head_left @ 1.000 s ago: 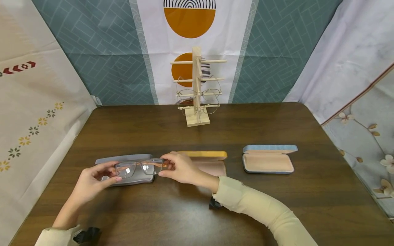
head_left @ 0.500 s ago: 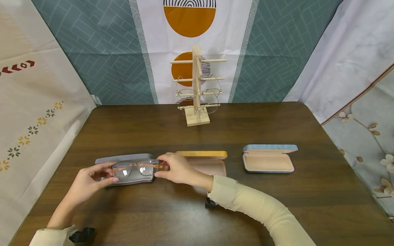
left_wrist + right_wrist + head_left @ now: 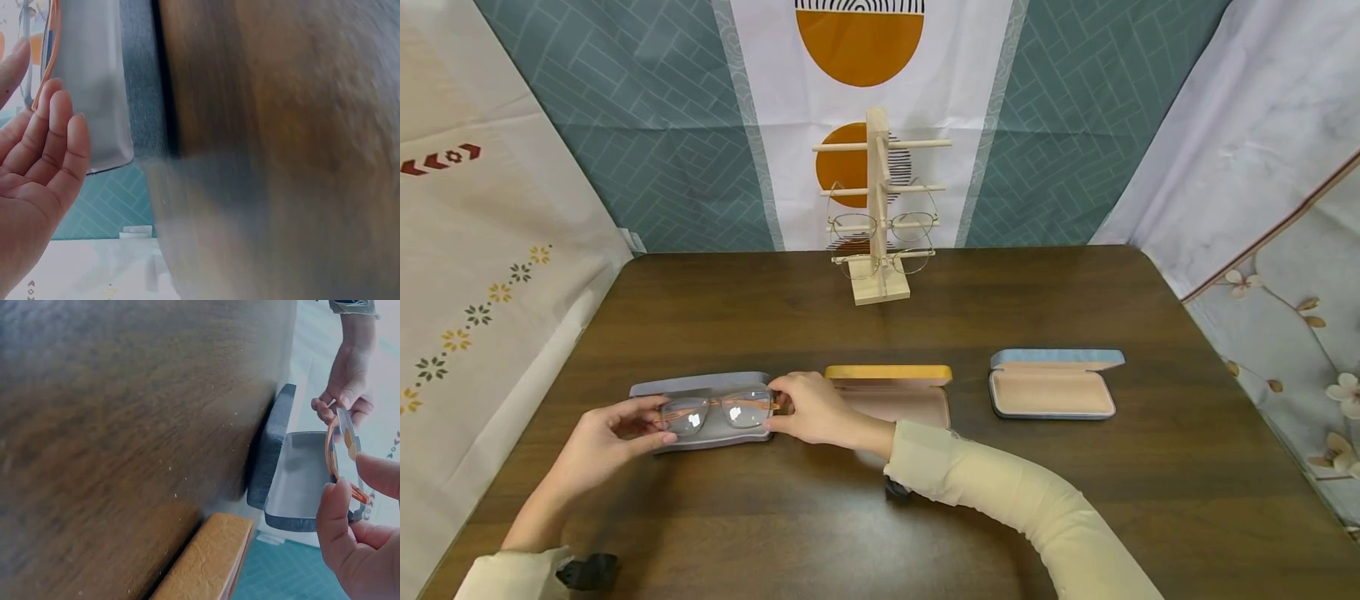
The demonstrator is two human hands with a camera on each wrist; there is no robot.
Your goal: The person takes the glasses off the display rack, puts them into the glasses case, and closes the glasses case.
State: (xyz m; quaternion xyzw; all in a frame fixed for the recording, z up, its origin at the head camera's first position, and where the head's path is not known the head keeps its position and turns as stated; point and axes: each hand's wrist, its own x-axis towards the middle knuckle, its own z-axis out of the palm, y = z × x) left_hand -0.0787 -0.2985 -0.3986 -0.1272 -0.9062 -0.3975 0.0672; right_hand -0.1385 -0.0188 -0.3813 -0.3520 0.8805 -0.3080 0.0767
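Note:
A pair of glasses (image 3: 747,409) with clear lenses and orange temples is held between both hands. My left hand (image 3: 612,439) pinches its left end with thumb and fingers, while my right hand (image 3: 811,407) pinches the right end. Beneath the glasses lies a grey glasses case (image 3: 698,385), its lid raised at the back. In the right wrist view the orange temples (image 3: 330,450) are folded behind the lenses, and the grey case (image 3: 303,462) shows a bare lining. The left wrist view catches an orange temple (image 3: 54,44) near the left fingertips.
An open yellow glasses case (image 3: 889,372) sits partly behind my right hand and forearm. Farther right is an open blue case (image 3: 1054,395) with a pale lining. A wooden stand (image 3: 877,208) carrying wire-framed glasses (image 3: 913,226) stands at the back of the brown table (image 3: 760,317).
Both hands have shifted left with the glasses, bringing them more squarely over the grey case. The right forearm has followed leftward, showing more of the yellow case. The cases stay where they were.

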